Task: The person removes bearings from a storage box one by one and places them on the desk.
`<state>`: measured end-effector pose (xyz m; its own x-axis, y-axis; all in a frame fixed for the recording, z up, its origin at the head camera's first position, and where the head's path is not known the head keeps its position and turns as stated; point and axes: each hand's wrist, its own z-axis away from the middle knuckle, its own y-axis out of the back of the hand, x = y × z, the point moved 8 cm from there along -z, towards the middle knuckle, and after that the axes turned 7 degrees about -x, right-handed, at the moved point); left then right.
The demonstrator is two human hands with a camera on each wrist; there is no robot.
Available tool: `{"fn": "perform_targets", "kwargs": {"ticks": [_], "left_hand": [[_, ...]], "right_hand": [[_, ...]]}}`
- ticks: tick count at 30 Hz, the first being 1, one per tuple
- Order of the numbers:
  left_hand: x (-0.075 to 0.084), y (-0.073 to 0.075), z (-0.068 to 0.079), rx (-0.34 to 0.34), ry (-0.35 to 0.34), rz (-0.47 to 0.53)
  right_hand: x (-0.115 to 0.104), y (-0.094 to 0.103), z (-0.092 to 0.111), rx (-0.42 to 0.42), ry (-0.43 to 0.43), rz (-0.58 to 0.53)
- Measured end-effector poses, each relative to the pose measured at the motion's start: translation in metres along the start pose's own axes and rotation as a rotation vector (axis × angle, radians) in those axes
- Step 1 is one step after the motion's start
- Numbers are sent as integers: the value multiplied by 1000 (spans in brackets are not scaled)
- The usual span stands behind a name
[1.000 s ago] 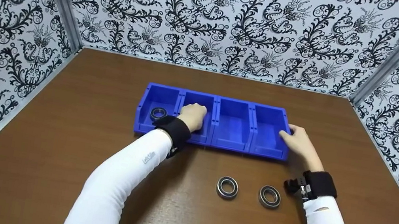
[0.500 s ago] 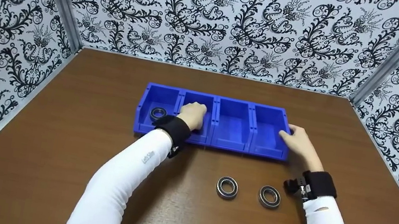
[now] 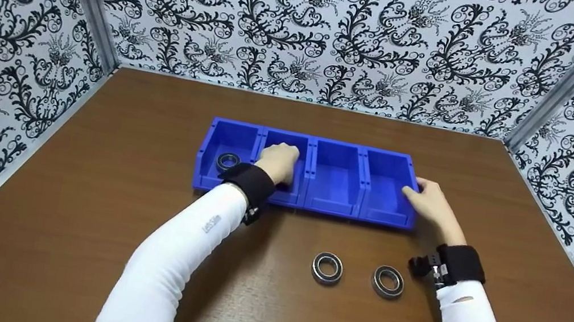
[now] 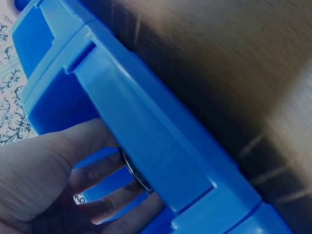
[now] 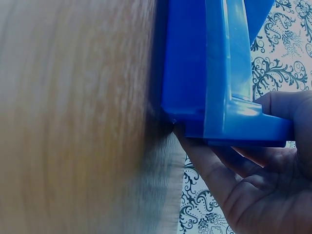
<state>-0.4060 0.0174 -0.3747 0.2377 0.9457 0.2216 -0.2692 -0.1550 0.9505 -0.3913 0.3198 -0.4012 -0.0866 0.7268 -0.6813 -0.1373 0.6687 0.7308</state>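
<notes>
Bearing [image 4: 136, 174] apparently in downturned left grip [image 3: 278, 162]

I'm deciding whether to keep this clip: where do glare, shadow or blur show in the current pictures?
Head: pale glare on the table, dark shadow beside the left sleeve; two loose bearings have readable edges. Left wrist: deep shadow on the table along the blue bins. Right wrist: the wood grain looks smeared, from motion or focus I cannot tell; the right hand is clearer.
</notes>
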Motion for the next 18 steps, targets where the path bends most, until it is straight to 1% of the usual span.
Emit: {"fn": "perform_targets", "kwargs": {"ticks": [5,11,18], "left_hand": [[1,2,0,6,-13,-4],[0,3,-2,0,-5,-5],[0,9,0,6,-11,-1]], "right_hand": [[0,1,0,5,0,12],[1,0,0,0,0,3],[2,0,0,-4,-6,12]]}}
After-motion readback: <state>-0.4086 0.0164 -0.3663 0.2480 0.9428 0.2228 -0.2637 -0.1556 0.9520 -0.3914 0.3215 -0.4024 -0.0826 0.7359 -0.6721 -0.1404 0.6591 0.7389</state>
